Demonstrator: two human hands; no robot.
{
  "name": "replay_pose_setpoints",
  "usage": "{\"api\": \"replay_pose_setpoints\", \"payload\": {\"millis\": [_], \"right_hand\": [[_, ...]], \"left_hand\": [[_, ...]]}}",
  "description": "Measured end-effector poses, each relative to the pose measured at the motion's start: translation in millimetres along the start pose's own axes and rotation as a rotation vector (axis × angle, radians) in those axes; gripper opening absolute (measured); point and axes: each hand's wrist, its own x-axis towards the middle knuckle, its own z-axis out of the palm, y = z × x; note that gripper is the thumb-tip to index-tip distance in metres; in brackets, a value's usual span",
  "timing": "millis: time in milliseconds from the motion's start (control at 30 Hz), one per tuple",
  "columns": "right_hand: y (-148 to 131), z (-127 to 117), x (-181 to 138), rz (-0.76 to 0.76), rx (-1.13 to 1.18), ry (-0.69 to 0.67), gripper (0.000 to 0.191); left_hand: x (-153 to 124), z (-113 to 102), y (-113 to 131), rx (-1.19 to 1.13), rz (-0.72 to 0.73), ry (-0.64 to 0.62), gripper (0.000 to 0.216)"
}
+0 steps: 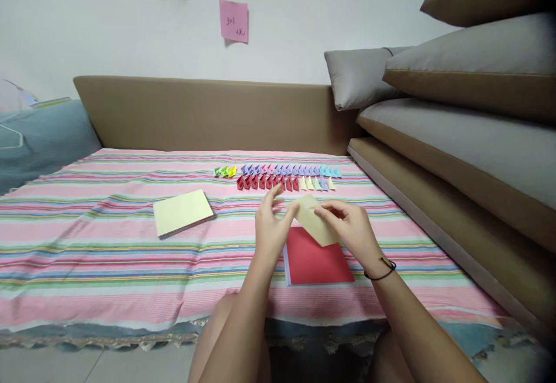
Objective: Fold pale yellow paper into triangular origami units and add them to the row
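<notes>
Right hand (pixel 351 226) pinches folded cream paper (pixel 319 229) above red-topped paper stack (pixel 320 267); left hand (pixel 271 221): fingers spread, thumb at the cream paper's edge.

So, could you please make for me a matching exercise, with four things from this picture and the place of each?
Things:
1. cream sheet
2. pink note
3. red-topped stack
4. pale yellow stack

Places:
A. on the wall
B. on the striped cloth, left of the left hand
C. in the right hand
D. partly hidden behind the cream sheet

Pairs: 1-C, 2-A, 3-D, 4-B
</notes>
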Motion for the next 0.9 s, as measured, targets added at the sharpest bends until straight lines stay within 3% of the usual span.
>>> {"api": "replay_pose_setpoints", "payload": {"millis": [100, 200, 367, 500, 600, 767, 900], "right_hand": [[-4.1, 5.3, -2.3, -0.238, -0.255, -0.027, 0.019], [-9.1, 10.8, -3.6, -0.340, -0.381, -0.053, 0.021], [-1.9, -3.8, 2.3, -0.363, -0.521, -0.013, 0.018], [14.8, -35.9, 10.9, -0.324, -0.584, 0.112, 0.016], [16.7, -50.5, 12.7, -0.271, -0.527, 0.216, 0.019], [3.1, -42.3, 8.0, -0.205, -0.302, 0.103, 0.032], [2.2, -29.0, 5.1, -0.105, -0.210, 0.077, 0.015]], "left_hand": [[-0.2, -3.6, 5.1, 0.394, 0.394, -0.110, 0.037], [-1.6, -4.2, 6.0, 0.587, 0.509, -0.219, 0.017], [2.4, -10.3, 0.7, 0.541, 0.414, -0.140, 0.013], [10.5, -23.1, 0.2, 0.412, 0.291, -0.026, 0.015], [13.1, -26.3, 2.9, 0.357, 0.210, -0.025, 0.015], [10.2, -17.7, 6.8, 0.264, 0.142, -0.125, 0.015], [7.9, -13.4, 6.1, 0.290, 0.149, -0.169, 0.015]]}}
